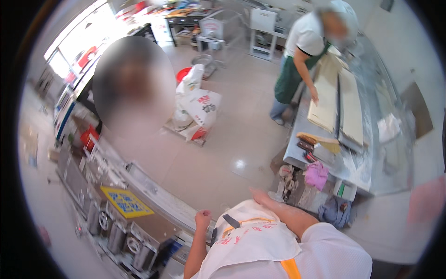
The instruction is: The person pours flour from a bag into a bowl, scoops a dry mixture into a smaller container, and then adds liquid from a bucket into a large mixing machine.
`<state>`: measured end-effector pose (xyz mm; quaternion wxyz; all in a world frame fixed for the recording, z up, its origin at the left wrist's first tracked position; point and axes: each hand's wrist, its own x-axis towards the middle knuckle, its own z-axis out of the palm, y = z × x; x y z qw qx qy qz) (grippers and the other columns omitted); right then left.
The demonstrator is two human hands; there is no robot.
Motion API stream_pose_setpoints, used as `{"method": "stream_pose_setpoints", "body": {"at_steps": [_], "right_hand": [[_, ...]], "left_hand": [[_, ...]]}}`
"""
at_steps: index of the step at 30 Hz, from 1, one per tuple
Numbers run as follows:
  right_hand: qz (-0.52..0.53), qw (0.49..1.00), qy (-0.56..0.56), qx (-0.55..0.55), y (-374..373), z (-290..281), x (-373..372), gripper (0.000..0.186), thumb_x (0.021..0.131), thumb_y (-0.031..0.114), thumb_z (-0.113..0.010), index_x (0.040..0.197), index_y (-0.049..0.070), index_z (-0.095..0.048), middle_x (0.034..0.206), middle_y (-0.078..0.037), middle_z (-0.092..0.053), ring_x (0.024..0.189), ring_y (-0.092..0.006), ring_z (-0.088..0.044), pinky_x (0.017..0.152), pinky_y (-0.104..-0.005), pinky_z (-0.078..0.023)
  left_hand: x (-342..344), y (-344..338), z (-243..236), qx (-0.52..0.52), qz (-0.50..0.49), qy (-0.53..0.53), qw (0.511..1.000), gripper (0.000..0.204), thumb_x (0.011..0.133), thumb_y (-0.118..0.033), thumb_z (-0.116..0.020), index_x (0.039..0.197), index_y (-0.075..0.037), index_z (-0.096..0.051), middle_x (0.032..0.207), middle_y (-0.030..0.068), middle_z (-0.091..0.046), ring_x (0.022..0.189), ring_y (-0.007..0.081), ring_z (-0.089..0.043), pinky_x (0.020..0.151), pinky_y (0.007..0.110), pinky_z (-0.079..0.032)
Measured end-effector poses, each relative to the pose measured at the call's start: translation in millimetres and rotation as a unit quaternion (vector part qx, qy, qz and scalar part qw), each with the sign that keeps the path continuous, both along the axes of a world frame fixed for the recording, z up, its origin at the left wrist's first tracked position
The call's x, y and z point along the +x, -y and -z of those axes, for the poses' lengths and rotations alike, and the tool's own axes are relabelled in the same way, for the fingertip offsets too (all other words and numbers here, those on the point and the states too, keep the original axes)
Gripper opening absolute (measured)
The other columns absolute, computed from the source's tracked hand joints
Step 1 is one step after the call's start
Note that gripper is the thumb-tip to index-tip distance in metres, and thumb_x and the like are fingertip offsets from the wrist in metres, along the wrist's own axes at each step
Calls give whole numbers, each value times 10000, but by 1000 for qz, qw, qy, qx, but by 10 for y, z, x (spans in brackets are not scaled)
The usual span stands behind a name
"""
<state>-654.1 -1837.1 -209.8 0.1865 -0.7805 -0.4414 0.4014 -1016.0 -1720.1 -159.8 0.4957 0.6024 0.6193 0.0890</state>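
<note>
My left hand (203,218) hangs low by the left side of my white apron (253,235), its fingers curled in and nothing visible in them. The metal machine with rollers (118,235) is the closest thing to it. In front of the apron, my right hand (260,196) reaches out over the floor with its fingers stretched, slightly blurred and holding nothing that I can see. To the right of that hand, a pink cloth (317,175) hangs at the near end of the metal worktable (297,144).
A co-worker in a green apron (290,81) leans over long pale dough sheets (324,100) on the worktable. Another person (134,88), blurred out, stands ahead on the left. White sacks (202,107) sit mid-floor. A blue cloth (334,211) lies below a small white box (344,189).
</note>
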Motion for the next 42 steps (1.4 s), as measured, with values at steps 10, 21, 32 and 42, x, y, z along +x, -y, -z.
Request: {"method": "stream_pose_setpoints", "body": {"at_steps": [10, 21, 32, 42], "right_hand": [[119, 983, -91, -106, -1113, -469, -40, 264, 991, 259, -513, 1174, 115, -639, 787, -127, -705, 712, -322, -690, 702, -506, -545], [233, 964, -123, -46, -2874, -83, 1117, 561, 1064, 481, -426, 868, 42, -715, 871, -191, -702, 837, -349, -662, 811, -521, -510], [252, 951, -150, -100, -3805, -246, 2384, 389, 1044, 363, -479, 1218, 87, -691, 1238, -232, -697, 1101, -425, -664, 938, -587, -508], [347, 937, -6, -45, -4735, -18, 4089, 559, 1045, 498, -504, 732, 63, -661, 548, -79, -588, 474, -227, -593, 532, -406, -474]], "left_hand": [[534, -1462, -97, -112, 94, 35, 989, 199, 884, -142, -675, 969, 16, -762, 768, 80, -725, 662, 131, -672, 621, 302, -545], [1335, -3172, -283, -153, 102, -1, 983, 183, 954, -146, -669, 970, 21, -740, 764, 70, -703, 649, 137, -660, 589, 290, -530], [1976, -4844, 233, -81, 192, -140, 968, 290, 883, -260, -750, 993, 2, -809, 783, 90, -765, 711, 121, -683, 658, 325, -541], [3906, -6693, 568, -123, 225, -110, 960, 298, 806, -258, -719, 891, 20, -784, 765, 197, -748, 710, 284, -736, 692, 429, -556]]}}
